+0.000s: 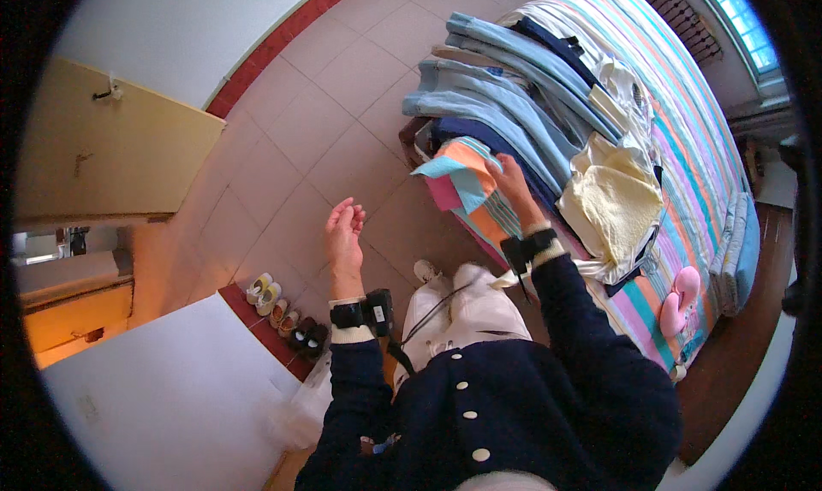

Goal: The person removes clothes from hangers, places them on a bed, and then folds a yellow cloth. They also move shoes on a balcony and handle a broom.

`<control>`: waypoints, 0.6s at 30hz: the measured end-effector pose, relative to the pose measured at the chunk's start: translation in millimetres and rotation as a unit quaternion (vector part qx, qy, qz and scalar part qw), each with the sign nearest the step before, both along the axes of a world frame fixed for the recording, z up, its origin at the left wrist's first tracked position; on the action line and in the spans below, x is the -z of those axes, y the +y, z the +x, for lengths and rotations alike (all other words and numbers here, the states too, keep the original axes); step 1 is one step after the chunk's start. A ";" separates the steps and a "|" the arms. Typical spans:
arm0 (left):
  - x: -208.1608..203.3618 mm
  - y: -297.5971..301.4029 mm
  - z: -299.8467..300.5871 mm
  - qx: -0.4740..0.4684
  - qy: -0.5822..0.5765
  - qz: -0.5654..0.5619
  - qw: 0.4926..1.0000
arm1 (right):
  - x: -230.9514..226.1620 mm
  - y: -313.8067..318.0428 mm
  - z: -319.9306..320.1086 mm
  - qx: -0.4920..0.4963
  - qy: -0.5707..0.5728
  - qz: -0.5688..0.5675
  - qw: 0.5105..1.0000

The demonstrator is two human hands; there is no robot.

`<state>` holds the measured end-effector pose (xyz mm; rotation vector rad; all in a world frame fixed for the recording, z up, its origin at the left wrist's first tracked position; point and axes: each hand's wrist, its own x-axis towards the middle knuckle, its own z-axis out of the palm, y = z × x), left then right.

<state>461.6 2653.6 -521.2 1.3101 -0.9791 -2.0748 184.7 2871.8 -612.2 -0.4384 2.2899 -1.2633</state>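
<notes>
My right hand (511, 183) is closed on a turned-up part of the striped bedsheet (467, 167) at the bed's near left edge. Orange, turquoise and pink bands show on that part. Light blue jeans (501, 101) lie spread just beyond the hand, with dark blue clothing (542, 181) beside it. To its right rests a crumpled pale yellow garment (612, 202). Over the floor, away from the bed, my left hand (345, 226) hangs in the air, its fingers loosely bent with nothing in them. Both wrists wear black straps with small devices.
More clothes lie along the bed's left side. A pink object (679, 301) sits near its lower right corner, and folded bedding (736, 247) lies at the right edge. Several shoes (287, 318) line the wall at lower left. A yellowish door (111, 140) stands at far left over tiled floor.
</notes>
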 end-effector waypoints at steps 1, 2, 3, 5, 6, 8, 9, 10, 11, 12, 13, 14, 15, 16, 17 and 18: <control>5.4 -9.2 -4.0 0.015 0.008 0.003 1.000 | 12.7 -21.4 -8.4 0.025 0.105 0.100 0.989; 12.3 -17.1 -11.2 0.040 0.026 0.013 0.999 | 22.5 -37.5 -23.3 0.010 0.145 0.118 0.982; 21.5 -24.2 -20.7 0.064 0.042 0.019 0.997 | 32.8 -55.1 -38.9 0.016 0.183 0.141 0.973; 38.9 -43.3 -34.1 0.111 0.063 0.045 0.991 | 48.6 -82.4 -64.3 -0.075 0.196 0.189 0.959; 48.0 -50.3 -42.7 0.129 0.072 0.066 0.987 | 51.0 -91.2 -77.9 -0.151 0.173 0.198 0.953; 63.4 -70.0 -57.5 0.159 0.069 0.090 0.981 | 50.7 -101.5 -89.6 -0.204 0.077 0.138 0.966; 69.8 -80.2 -64.2 0.178 0.059 0.103 0.977 | 48.6 -102.4 -87.3 -0.137 0.075 0.202 0.967; 76.1 -91.7 -70.5 0.196 0.046 0.114 0.973 | 45.5 -100.3 -80.6 -0.085 0.078 0.226 0.967; 81.8 -104.5 -77.1 0.211 0.042 0.116 0.970 | 42.1 -97.8 -70.7 -0.033 0.080 0.243 0.966; 89.1 -113.0 -86.5 0.223 0.029 0.127 0.966 | 39.8 -91.4 -58.6 0.062 0.083 0.271 0.957; 99.0 -120.8 -98.5 0.237 0.050 0.180 0.953 | 36.6 -78.0 -39.3 0.159 0.089 0.295 0.938; 109.3 -127.1 -110.8 0.248 0.061 0.233 0.938 | 38.6 -75.0 -22.6 0.156 0.002 0.315 0.936; 122.8 -131.9 -128.8 0.254 0.069 0.286 0.921 | 43.8 -77.6 -13.6 0.161 -0.085 0.351 0.918; 137.8 -133.1 -147.5 0.291 0.037 0.296 0.909 | 49.5 -81.8 -6.2 0.123 -0.032 0.351 0.928; 154.0 -131.8 -168.1 0.290 0.003 0.318 0.902 | 56.0 -90.0 0.8 0.089 -0.027 0.405 0.910; 171.2 -126.5 -191.6 0.290 -0.025 0.340 0.894 | 61.8 -100.9 1.7 0.101 0.004 0.386 0.917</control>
